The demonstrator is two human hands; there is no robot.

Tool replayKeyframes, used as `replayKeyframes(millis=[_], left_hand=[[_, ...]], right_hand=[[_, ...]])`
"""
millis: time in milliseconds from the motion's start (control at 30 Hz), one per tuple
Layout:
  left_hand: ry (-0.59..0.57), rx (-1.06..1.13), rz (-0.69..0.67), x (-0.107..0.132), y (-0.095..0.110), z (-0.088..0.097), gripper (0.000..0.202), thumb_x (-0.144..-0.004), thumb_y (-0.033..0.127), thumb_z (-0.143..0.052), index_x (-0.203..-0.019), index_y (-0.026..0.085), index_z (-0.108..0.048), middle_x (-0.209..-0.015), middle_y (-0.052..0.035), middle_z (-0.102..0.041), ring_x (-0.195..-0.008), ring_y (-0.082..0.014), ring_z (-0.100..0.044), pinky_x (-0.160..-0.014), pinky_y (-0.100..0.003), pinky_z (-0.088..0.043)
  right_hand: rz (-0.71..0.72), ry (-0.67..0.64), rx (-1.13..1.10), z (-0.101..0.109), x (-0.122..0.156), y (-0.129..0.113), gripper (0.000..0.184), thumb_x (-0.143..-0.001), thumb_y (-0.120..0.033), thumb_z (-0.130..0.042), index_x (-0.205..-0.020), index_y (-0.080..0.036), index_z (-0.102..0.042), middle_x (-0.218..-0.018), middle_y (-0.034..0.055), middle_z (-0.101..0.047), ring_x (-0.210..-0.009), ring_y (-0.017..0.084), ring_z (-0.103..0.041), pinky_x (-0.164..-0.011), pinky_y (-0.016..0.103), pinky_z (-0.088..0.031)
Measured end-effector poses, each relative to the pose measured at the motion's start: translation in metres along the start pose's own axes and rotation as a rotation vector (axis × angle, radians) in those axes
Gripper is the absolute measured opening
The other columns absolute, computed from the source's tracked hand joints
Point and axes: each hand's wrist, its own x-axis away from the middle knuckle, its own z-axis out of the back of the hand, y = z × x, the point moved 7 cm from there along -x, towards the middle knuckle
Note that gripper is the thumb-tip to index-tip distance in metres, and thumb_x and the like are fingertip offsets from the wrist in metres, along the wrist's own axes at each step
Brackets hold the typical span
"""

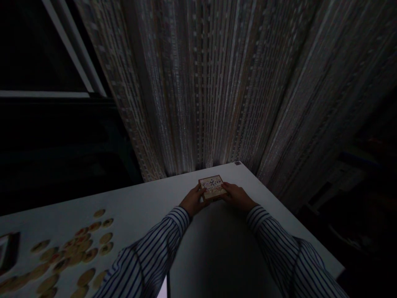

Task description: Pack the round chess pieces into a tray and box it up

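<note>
Near the far part of the white table, a small flat box point(212, 184) with a brown edge and a pale top printed with dark characters is held between both hands. My left hand point(194, 200) grips its left side, the thumb lying on the top. On the right side, my right hand point(238, 196) closes on it the same way, with its thumb over the edge. Fingers under the box are hidden. Whether the box rests on the table or is slightly raised, I cannot tell.
Round wooden game pieces point(74, 250), several with red or dark marks, lie scattered on the white table point(139, 203) at left. A dark-framed object point(10, 251) sits at the left edge. A bright-screened device point(163, 288) shows near my left sleeve. A striped curtain point(211, 82) hangs behind.
</note>
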Motion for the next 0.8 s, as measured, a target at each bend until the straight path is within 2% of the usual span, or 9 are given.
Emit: replayKeyframes(millis=[200, 400, 533, 667, 800], left_hand=[[-0.062, -0.159, -0.044, 0.000, -0.003, -0.009, 0.059, -0.067, 0.032, -0.061, -0.121, 0.011, -0.048, -0.137, -0.0172, -0.034, -0.122, -0.0262, -0.038, -0.102, -0.036, -0.031], [-0.026, -0.109, -0.065, 0.001, -0.004, -0.008, 0.056, -0.067, 0.029, -0.063, -0.120, 0.020, -0.049, -0.137, -0.0118, -0.036, -0.121, -0.0256, -0.039, -0.101, -0.037, -0.032], [-0.008, -0.071, -0.069, 0.002, -0.003, -0.007, 0.054, -0.067, 0.031, -0.063, -0.118, 0.021, -0.051, -0.135, -0.0113, -0.038, -0.121, -0.0259, -0.040, -0.101, -0.036, -0.032], [-0.022, -0.115, -0.060, 0.002, -0.004, -0.009, 0.054, -0.068, 0.032, -0.062, -0.119, 0.019, -0.049, -0.136, -0.0124, -0.036, -0.121, -0.0261, -0.040, -0.101, -0.037, -0.032], [-0.012, -0.180, -0.082, 0.002, -0.007, -0.012, 0.056, -0.070, 0.032, -0.060, -0.122, 0.016, -0.046, -0.138, -0.0141, -0.032, -0.122, -0.0254, -0.039, -0.101, -0.035, -0.032]], right_hand=[[0.049, 0.010, 0.081, -0.002, 0.002, 0.000, 0.052, -0.083, -0.044, -0.042, -0.129, -0.020, -0.039, -0.134, 0.0121, -0.040, -0.119, 0.024, -0.039, -0.093, 0.041, -0.032], [0.036, 0.016, 0.114, -0.006, 0.002, 0.001, 0.051, -0.085, -0.043, -0.041, -0.130, -0.019, -0.038, -0.134, 0.0125, -0.039, -0.120, 0.024, -0.038, -0.092, 0.041, -0.031], [0.006, -0.018, 0.117, -0.004, 0.002, 0.000, 0.051, -0.085, -0.044, -0.039, -0.130, -0.019, -0.038, -0.135, 0.0119, -0.038, -0.119, 0.024, -0.038, -0.092, 0.041, -0.031], [-0.011, -0.024, 0.136, 0.001, -0.001, -0.007, 0.052, -0.084, -0.043, -0.040, -0.129, -0.018, -0.039, -0.135, 0.0113, -0.038, -0.121, 0.023, -0.035, -0.093, 0.039, -0.030], [-0.016, 0.030, 0.142, 0.001, -0.015, -0.021, 0.048, -0.089, -0.035, -0.028, -0.131, -0.013, -0.036, -0.137, 0.0120, -0.036, -0.125, 0.020, -0.030, -0.099, 0.038, -0.024]])
